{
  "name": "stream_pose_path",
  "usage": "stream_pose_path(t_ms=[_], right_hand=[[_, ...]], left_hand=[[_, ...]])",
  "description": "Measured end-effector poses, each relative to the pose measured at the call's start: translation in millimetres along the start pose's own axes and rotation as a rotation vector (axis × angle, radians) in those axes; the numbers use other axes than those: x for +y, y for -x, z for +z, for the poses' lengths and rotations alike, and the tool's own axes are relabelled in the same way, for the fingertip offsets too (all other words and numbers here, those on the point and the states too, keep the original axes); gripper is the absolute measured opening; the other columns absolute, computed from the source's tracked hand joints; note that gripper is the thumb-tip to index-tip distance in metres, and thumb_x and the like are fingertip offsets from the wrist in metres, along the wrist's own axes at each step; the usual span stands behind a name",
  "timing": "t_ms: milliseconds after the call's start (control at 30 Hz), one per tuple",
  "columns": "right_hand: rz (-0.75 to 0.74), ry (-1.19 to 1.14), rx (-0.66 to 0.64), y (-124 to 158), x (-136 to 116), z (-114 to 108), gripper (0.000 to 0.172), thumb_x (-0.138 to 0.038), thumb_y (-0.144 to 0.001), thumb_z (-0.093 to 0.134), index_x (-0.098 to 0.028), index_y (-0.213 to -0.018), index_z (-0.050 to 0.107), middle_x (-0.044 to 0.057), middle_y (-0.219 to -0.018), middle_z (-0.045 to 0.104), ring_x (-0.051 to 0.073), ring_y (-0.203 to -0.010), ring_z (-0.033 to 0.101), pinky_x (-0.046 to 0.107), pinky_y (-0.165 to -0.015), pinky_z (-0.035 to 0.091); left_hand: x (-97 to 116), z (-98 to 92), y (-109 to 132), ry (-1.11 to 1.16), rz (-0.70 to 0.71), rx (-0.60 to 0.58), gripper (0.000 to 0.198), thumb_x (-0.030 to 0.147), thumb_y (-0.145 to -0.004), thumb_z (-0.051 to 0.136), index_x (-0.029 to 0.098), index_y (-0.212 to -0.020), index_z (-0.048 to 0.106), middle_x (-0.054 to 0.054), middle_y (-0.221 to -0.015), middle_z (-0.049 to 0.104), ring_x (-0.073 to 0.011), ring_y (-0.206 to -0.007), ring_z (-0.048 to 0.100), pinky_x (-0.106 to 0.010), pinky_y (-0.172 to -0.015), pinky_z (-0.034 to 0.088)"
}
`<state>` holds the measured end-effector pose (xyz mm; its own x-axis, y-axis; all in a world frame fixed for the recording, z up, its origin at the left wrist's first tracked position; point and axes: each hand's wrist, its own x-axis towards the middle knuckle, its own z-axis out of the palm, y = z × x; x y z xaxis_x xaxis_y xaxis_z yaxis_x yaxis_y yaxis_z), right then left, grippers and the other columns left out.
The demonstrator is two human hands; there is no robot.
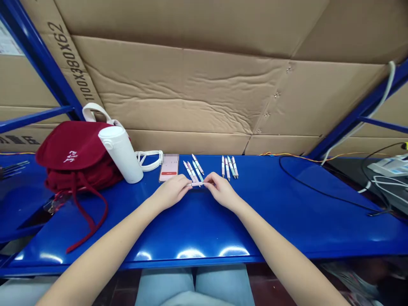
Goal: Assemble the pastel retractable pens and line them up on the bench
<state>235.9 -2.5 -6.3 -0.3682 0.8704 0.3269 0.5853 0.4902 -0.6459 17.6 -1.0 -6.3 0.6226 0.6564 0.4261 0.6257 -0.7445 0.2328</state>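
A pale pink and white pen (196,184) lies crosswise between my two hands, just above the blue table (191,225). My left hand (174,190) pinches its left end, and my right hand (221,191) pinches the right end. Right behind it lies a loose group of similar pens (193,170), pointing different ways. A second group of several pens (228,166) lies beyond my right hand, side by side. Left of the first group, near my left hand, a phone (168,167) rests with its screen lit.
To the left stand a white tumbler (120,155) with a white strap (151,160) and a dark red bag (75,153), its cord trailing over the table. A black cable (328,194) crosses the right side. Cardboard (191,93) walls off the back between blue posts.
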Motion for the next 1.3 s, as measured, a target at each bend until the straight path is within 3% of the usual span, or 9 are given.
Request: stream_pose_path(t_ms=[367,600,767,833,900,1000,1067,1167,1300], right_hand=[[-0.163,0.156,-0.089,12.3,-9.2,-4.2,0.013,-0.023,-0.092,0.041,-0.019,-0.088,0.052,0.005,-0.083,0.058,0.017,-0.078,0.052,0.030,-0.069,0.042],[-0.122,0.221,-0.239,12.9,-11.3,-4.9,0.020,-0.026,-0.094,0.038,-0.019,-0.086,0.055,0.004,-0.081,0.061,0.015,-0.073,0.054,0.026,-0.066,0.040],[-0.157,0.316,-0.330,14.6,-20.6,-18.4,0.018,-0.022,-0.088,0.045,-0.018,-0.081,0.060,0.004,-0.077,0.064,0.015,-0.070,0.057,0.024,-0.063,0.038],[-0.158,0.263,-0.255,14.8,-17.1,-28.9,0.022,-0.024,-0.089,0.043,-0.018,-0.079,0.061,0.003,-0.074,0.064,0.014,-0.068,0.057,0.023,-0.063,0.038],[-0.093,0.218,-0.078,13.7,-7.8,-39.8,0.024,-0.027,-0.090,0.042,-0.018,-0.078,0.061,0.002,-0.068,0.062,0.012,-0.063,0.055,0.021,-0.060,0.037],[0.168,0.319,0.209,9.7,10.8,-49.6,0.024,-0.032,-0.087,0.044,-0.018,-0.075,0.060,0.001,-0.061,0.059,0.013,-0.057,0.052,0.022,-0.054,0.033],[0.339,0.461,0.221,5.7,20.7,-49.2,0.027,-0.035,-0.086,0.044,-0.019,-0.070,0.059,0.001,-0.059,0.058,0.014,-0.053,0.050,0.023,-0.050,0.028],[0.478,0.649,0.080,0.1,27.4,-42.4,0.027,-0.035,-0.083,0.044,-0.019,-0.067,0.059,0.004,-0.062,0.060,0.016,-0.055,0.052,0.024,-0.048,0.023],[0.550,0.738,-0.112,-1.6,25.1,-34.7,0.026,-0.031,-0.081,0.042,-0.020,-0.068,0.061,0.007,-0.070,0.064,0.019,-0.062,0.057,0.024,-0.049,0.025]], left_hand=[[3.3,-14.0,8.1,0.156,-0.058,-0.072,0.019,0.029,-0.092,0.044,0.018,-0.093,0.060,-0.003,-0.087,0.062,-0.0141,-0.078,0.059,-0.025,-0.072,0.048],[5.9,-9.3,11.9,0.048,0.011,-0.081,0.021,0.027,-0.093,0.042,0.015,-0.089,0.059,-0.005,-0.084,0.059,-0.0146,-0.076,0.056,-0.026,-0.070,0.047],[9.7,-10.4,9.7,-0.066,0.157,-0.033,0.021,0.025,-0.092,0.043,0.015,-0.099,0.061,-0.007,-0.088,0.063,-0.0170,-0.081,0.058,-0.029,-0.073,0.048],[10.5,-15.9,9.0,-0.136,0.185,0.114,0.022,0.024,-0.089,0.049,0.017,-0.108,0.058,-0.009,-0.103,0.063,-0.0212,-0.096,0.057,-0.036,-0.084,0.047],[9.4,-22.7,9.1,-0.201,0.143,0.337,0.033,0.024,-0.084,0.057,0.020,-0.117,0.054,-0.011,-0.120,0.056,-0.0268,-0.113,0.050,-0.044,-0.094,0.042],[3.9,-29.5,10.4,-0.235,0.033,0.511,0.036,0.024,-0.079,0.061,0.022,-0.115,0.055,-0.010,-0.122,0.056,-0.0283,-0.117,0.048,-0.045,-0.095,0.041],[-0.6,-29.5,11.1,-0.214,0.038,0.470,0.025,0.022,-0.079,0.060,0.022,-0.105,0.060,-0.007,-0.110,0.063,-0.0239,-0.105,0.056,-0.041,-0.090,0.043],[-5.9,-24.9,11.2,-0.201,0.037,0.325,0.012,0.023,-0.083,0.054,0.020,-0.091,0.064,-0.003,-0.092,0.068,-0.0190,-0.089,0.061,-0.038,-0.087,0.042],[-10.4,-20.1,10.6,-0.228,-0.022,0.092,0.021,0.029,-0.088,0.047,0.018,-0.090,0.065,-0.005,-0.086,0.069,-0.0200,-0.084,0.062,-0.038,-0.083,0.042]])
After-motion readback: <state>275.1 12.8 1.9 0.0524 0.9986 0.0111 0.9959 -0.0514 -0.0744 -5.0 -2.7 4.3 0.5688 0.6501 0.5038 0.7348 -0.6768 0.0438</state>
